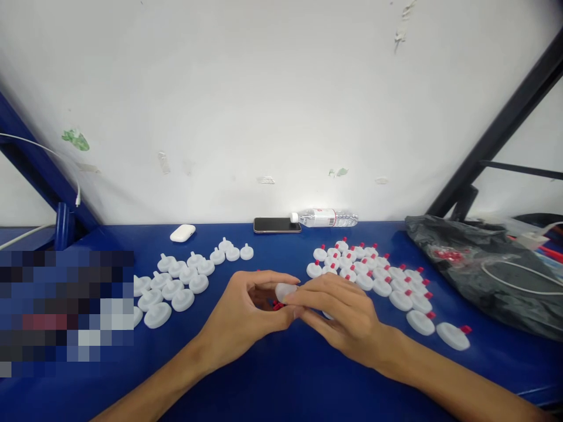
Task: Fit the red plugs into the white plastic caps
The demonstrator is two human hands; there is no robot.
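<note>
In the middle of the head view, a white round plastic cap (pixel 285 291) sits between my two hands, partly covered by the fingers. My left hand (pixel 257 308) is curled round its left side, thumb below and fingers above. Pinched fingers of my right hand (pixel 336 308) meet it from the right. Just under the cap, a small red piece (pixel 278 305) shows in the gap of my left hand; whether it is joined to the cap I cannot tell. Left of my hands lie several white caps with bare stems (pixel 182 299). To the right are several white caps with red tips (pixel 401 300).
A phone (pixel 277 225) and a water bottle (pixel 325 218) lie at the back by the wall. An earbud case (pixel 182 233) is at back left. On the right, a black plastic bag (pixel 475 287) carries a clear bag of red pieces (pixel 451 255) and a white cable (pixel 519 287).
</note>
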